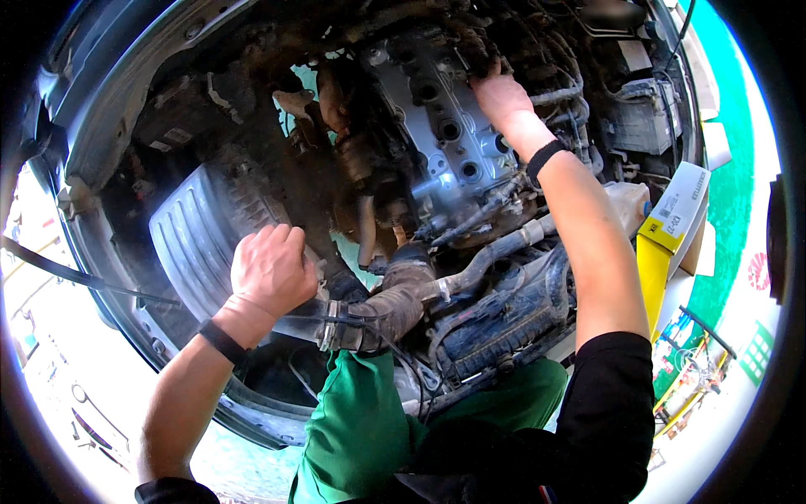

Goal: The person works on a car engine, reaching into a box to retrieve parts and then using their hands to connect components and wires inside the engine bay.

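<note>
My left hand (273,270) is closed, knuckles up, over the edge of a ribbed grey housing (195,239). Whatever its curled fingers may hold is hidden beneath it. Close to it, a dusty corrugated air hose (403,294) with a metal clamp runs toward the engine. My right hand (501,97) reaches down along the right side of the silver engine valve cover (432,109), which has a row of round dark holes. Its fingers point away from me into dark parts, and their tips are hard to make out.
Right of the engine are a battery (642,122) and several hoses. A yellow and white box (667,227) stands at the bay's right edge. A thick radiator hose (495,256) and a black plastic shroud (504,323) lie nearest my green-trousered legs (353,420).
</note>
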Tool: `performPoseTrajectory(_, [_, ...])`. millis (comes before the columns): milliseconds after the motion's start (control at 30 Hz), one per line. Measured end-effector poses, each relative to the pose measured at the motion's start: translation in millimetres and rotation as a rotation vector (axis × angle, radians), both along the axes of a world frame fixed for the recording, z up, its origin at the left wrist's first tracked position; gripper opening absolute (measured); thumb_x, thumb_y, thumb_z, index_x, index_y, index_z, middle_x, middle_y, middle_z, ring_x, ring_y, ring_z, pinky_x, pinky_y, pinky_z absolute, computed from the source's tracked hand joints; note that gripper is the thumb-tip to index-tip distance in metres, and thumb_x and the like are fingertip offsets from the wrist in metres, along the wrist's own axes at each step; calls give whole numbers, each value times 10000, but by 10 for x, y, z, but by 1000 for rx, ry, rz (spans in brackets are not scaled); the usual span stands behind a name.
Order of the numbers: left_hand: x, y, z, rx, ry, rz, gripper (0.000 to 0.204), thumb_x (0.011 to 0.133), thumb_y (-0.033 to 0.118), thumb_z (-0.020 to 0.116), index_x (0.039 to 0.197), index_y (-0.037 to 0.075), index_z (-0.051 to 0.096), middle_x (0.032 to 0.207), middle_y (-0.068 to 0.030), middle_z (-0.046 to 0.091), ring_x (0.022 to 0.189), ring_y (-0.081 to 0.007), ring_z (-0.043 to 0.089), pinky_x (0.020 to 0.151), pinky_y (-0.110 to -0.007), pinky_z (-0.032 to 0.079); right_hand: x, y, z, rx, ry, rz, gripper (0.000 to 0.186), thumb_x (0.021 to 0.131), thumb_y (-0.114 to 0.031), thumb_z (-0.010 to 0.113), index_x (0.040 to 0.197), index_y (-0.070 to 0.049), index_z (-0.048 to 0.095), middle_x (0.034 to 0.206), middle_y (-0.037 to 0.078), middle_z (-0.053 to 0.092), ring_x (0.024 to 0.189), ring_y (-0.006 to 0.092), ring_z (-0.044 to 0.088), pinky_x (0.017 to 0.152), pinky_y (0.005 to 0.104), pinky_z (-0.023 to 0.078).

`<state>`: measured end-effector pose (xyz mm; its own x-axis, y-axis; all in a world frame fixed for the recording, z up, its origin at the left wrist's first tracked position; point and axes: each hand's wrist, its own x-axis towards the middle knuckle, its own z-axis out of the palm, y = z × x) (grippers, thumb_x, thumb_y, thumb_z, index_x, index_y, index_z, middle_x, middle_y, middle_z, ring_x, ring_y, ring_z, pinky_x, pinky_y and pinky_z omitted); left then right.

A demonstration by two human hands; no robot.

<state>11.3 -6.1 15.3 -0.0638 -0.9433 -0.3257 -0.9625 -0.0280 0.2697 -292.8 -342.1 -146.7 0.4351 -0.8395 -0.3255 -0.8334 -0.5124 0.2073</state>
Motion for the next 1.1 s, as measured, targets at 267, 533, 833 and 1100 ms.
performPoseTrajectory(267, [7,7,2,6,-12,2,214,701,213,675,813,63,571,810,-98,576,838,-294,601,750,-423,484,146,147,298,13,-24,-140,319,922,-150,500,1214,-141,630,1098,285,658,926,402,693,729,478,596])
performPoseTrajectory(533, [-13,-12,-21,1,-2,0,224,702,221,682,824,67,572,814,-93,573,842,-287,600,752,-417,486,0,10,89,-76,74,86,266,937,-162,478,1107,-103,674,1054,284,668,903,399,693,715,474,594])
performPoseTrajectory(833, [-21,-13,-5,36,-32,-2,218,715,229,674,817,67,570,812,-94,576,847,-288,600,762,-421,484,122,122,375,31,74,3,298,972,-183,448,1160,-109,667,1157,331,620,950,392,685,777,469,586])
performPoseTrajectory(1100, [-12,-11,-26,33,-25,15,197,723,218,653,809,62,569,811,-101,581,853,-300,601,766,-435,483,-53,6,179,12,61,159,292,976,-255,473,1130,-112,676,1054,242,684,909,389,690,768,476,579])
